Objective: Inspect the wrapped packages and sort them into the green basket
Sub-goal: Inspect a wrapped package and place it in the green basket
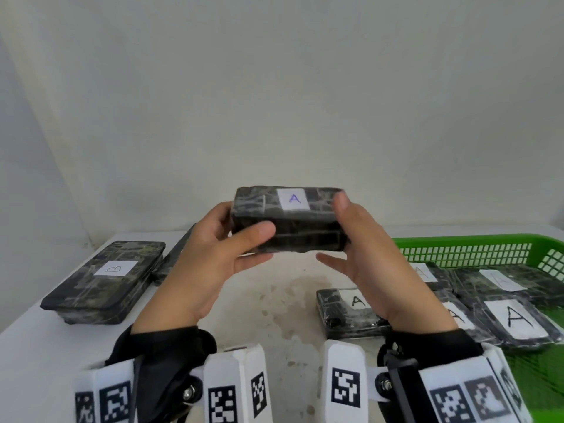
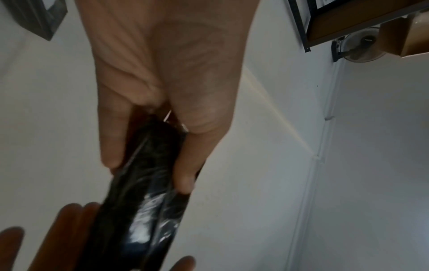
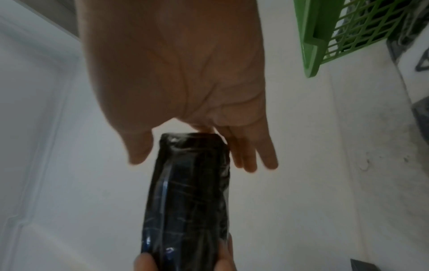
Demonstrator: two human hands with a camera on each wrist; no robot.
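I hold a black wrapped package (image 1: pixel 293 221) with a white label marked A (image 1: pixel 293 199) raised above the white table (image 1: pixel 274 300). My left hand (image 1: pixel 259 244) grips its left end, thumb in front and fingers behind; the left wrist view shows that left hand (image 2: pixel 148 161) pinching the package (image 2: pixel 144 201). My right hand (image 1: pixel 332 228) cups the right end with straight fingers, thumb at the upper corner. In the right wrist view a small gap shows between the right hand's (image 3: pixel 194 162) thumb and the package (image 3: pixel 188 201). The green basket (image 1: pixel 464 251) stands at the right.
Several packages marked A (image 1: pixel 515 322) lie in the basket; another A package (image 1: pixel 351 309) lies by its left side, behind my right wrist. On the left of the table rests a package marked B (image 1: pixel 106 279) with a further one (image 1: pixel 174 257) behind it. A wall rises behind the table.
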